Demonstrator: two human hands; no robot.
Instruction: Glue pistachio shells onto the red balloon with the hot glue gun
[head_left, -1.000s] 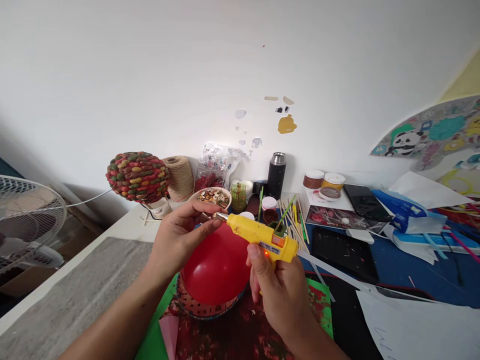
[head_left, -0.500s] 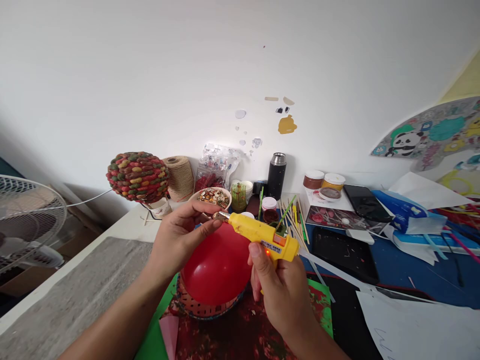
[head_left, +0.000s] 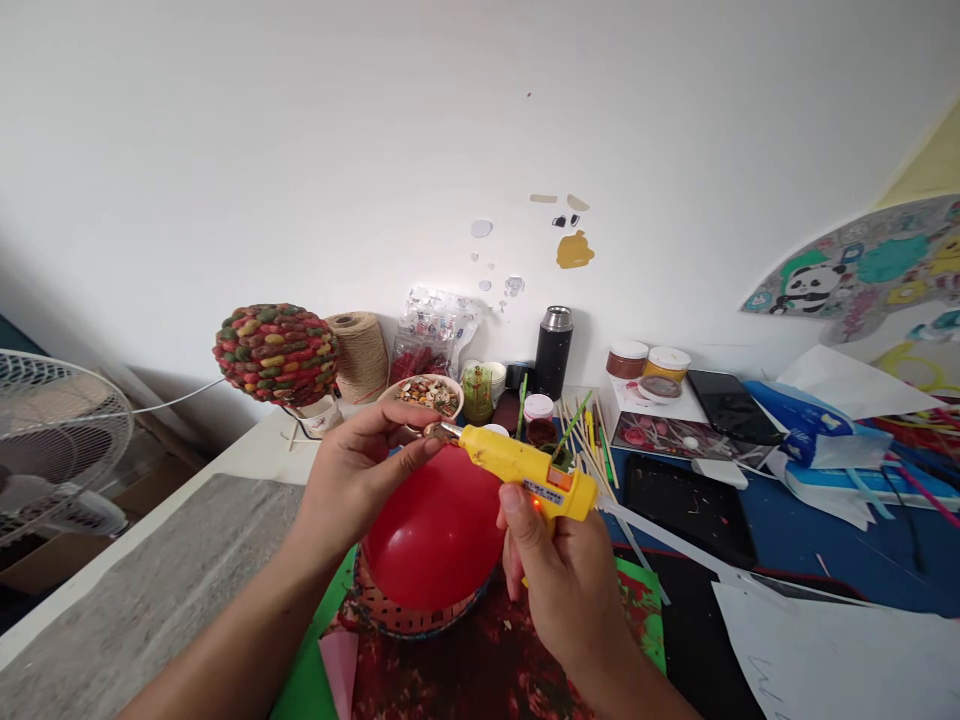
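My right hand (head_left: 559, 560) is wrapped round a yellow glue gun (head_left: 510, 462) with a small red light lit, its metal nozzle pointing left. Between the thumb and fingers of my left hand (head_left: 367, 465) is a small brown piece (head_left: 433, 432), right at the nozzle tip; whether they touch is hard to tell. Below both hands a red balloon (head_left: 431, 535) rests in a round openwork basket (head_left: 420, 622). Behind my left fingers stands a bowl (head_left: 457, 392) of mixed shell-like pieces.
At the back left are a ball covered in coloured pieces (head_left: 276, 352) and a twine spool (head_left: 360, 355). A black flask (head_left: 553, 355) and paint jars (head_left: 627, 360) line the wall. A black tray (head_left: 690, 508) lies right, a fan (head_left: 60, 440) far left.
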